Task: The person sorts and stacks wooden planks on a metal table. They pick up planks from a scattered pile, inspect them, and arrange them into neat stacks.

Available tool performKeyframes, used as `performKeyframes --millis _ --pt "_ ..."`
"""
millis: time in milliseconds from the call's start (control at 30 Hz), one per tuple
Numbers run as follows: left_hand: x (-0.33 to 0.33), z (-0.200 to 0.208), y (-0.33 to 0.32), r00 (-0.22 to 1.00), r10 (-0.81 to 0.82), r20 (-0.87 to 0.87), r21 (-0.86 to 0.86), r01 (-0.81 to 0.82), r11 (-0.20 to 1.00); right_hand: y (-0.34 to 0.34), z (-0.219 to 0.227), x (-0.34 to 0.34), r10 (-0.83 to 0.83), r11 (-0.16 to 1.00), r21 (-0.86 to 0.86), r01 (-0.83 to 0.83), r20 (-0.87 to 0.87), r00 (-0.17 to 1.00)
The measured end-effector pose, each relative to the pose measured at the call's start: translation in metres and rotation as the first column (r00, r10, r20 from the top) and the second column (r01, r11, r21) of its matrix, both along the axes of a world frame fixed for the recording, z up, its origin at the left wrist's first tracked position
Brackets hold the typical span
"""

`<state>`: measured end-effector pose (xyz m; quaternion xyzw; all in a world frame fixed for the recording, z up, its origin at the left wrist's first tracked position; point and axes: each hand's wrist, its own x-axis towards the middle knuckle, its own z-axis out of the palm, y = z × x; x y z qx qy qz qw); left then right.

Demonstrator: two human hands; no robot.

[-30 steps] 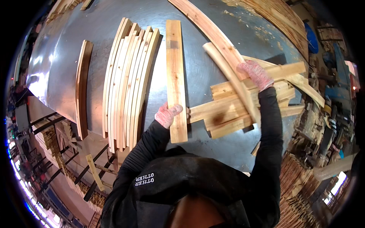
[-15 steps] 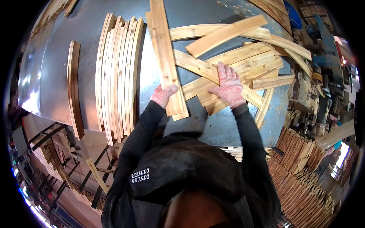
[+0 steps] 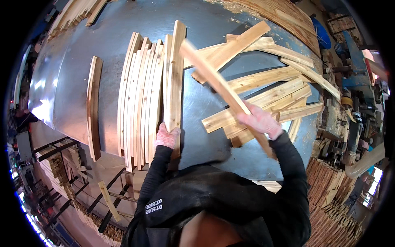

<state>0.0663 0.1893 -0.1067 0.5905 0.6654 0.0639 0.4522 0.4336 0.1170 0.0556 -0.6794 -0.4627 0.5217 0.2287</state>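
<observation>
My left hand (image 3: 167,136), in a pale glove stained red, grips the near end of a wooden slat (image 3: 176,82). A narrower piece of wood stands along that slat's left side, next to a row of slats on edge (image 3: 140,99). My right hand (image 3: 261,120), gloved the same way, is closed around another slat (image 3: 220,84), which slants up to the left and is slightly blurred. Beneath and beyond it, loose slats (image 3: 263,96) lie crossed in a heap on the grey metal table (image 3: 205,148).
One darker curved slat (image 3: 94,107) lies apart at the left. More slats (image 3: 76,16) sit at the far left corner. Stacked wood (image 3: 333,197) stands at the lower right, below machinery (image 3: 349,94). A rack with wood (image 3: 66,173) is at the lower left.
My left hand has brought its slats left, beside the upright row. My right hand, earlier spread on the heap, now holds a slat raised from it. The whole view has shifted slightly.
</observation>
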Motion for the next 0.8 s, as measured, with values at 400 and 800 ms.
performKeyframes --millis 400,800 --pt "0.061 0.080 -0.009 0.944 -0.143 -0.299 -0.091 0.120 0.989 0.185 -0.118 -0.046 -0.851 0.522 0.790 0.321 0.454 0.264" --pt "0.019 0.069 -0.039 0.940 -0.205 -0.273 0.182 0.259 0.948 0.169 -0.146 0.063 -0.667 0.673 0.373 0.639 -0.068 0.742"
